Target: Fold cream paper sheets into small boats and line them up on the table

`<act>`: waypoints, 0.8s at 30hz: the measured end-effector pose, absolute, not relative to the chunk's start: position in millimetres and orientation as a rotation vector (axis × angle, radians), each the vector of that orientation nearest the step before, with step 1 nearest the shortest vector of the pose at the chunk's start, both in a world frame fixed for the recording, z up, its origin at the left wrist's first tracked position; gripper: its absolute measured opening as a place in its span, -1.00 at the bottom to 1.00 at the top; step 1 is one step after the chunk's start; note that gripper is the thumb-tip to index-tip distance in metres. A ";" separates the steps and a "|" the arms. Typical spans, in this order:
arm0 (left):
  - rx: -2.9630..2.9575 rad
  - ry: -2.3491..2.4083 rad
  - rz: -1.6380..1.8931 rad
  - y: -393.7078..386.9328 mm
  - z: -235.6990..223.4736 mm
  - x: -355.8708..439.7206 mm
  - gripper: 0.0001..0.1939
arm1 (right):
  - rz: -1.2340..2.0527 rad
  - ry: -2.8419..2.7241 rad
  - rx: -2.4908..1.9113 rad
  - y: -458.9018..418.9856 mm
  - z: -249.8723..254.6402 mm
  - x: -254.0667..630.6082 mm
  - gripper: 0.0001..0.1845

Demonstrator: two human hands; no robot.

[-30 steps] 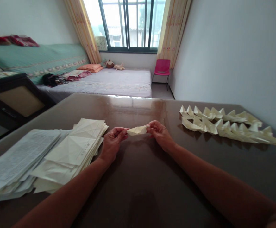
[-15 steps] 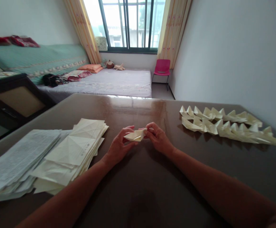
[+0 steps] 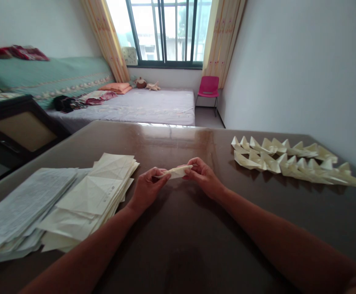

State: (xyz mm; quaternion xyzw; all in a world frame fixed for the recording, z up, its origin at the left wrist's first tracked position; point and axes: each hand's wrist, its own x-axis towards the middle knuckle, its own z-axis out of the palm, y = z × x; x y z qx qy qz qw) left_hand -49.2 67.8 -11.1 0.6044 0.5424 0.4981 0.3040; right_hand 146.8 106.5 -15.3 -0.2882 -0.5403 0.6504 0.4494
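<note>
A small cream paper boat (image 3: pixel 178 172) is stretched between my two hands above the middle of the brown table. My left hand (image 3: pixel 149 183) pinches its left end between thumb and fingers. The right end is gripped by my right hand (image 3: pixel 203 176), thumb in front and fingers behind. The boat's sides look pressed fairly flat, and both tips are partly hidden by fingers. To the left lies a stack of creased cream paper sheets (image 3: pixel 89 188). Over on the right, several folded paper boats (image 3: pixel 257 159) stand in two rows with their peaks up.
Printed white papers (image 3: pixel 27 204) lie left of the cream stack. The glossy brown table (image 3: pixel 178 245) reaches toward a bed (image 3: pixel 159 104). Beyond are a pink chair (image 3: pixel 208 87), a window and curtains. A dark cabinet (image 3: pixel 25 126) stands at the left.
Half a second ago the boat was opened out, with my left fingers spread around it. Now my left hand has closed on its left end, and the boat looks narrower.
</note>
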 end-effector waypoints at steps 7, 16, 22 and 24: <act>1.696 1.394 1.282 63.9 -15.0 -44.9 -0.79 | 1.390 -1.650 -0.874 109.9 -23.2 150.8 -0.70; 1.662 1.522 1.215 64.3 -10.5 -42.8 -0.79 | 1.454 -1.584 -0.916 107.6 -19.2 147.3 -0.75; 1.690 1.540 1.194 67.6 -12.5 -48.0 -0.79 | 1.458 -1.663 -0.930 113.8 -18.2 154.4 -0.74; 1.704 1.558 1.185 68.4 -12.1 -50.3 -0.79 | 1.461 -1.677 -0.931 117.0 -19.1 157.5 -0.75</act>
